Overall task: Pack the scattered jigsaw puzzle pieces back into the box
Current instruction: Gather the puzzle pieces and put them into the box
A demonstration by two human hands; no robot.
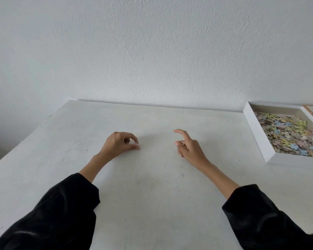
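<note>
Pastel knobby puzzle pieces [289, 135] heaped in white shallow cardboard box [257, 134], far right on matte table [152, 195]. Left of box: right hand [188, 146] pinching a thin sliver, forefinger out; left hand [119, 142] curled, fingertips together, contents unclear.

Soft, even daylight fills the scene, dim rather than bright, with a cool grey cast on the wall [152, 42]. Shadows are faint: a pale smudge on the table [152, 195] just beyond the left hand [118, 143], so light perhaps comes from behind the wearer. No glare. Wide-angle distortion bows the table edges, and the black sleeves [49, 219] look slightly smeared.
</note>
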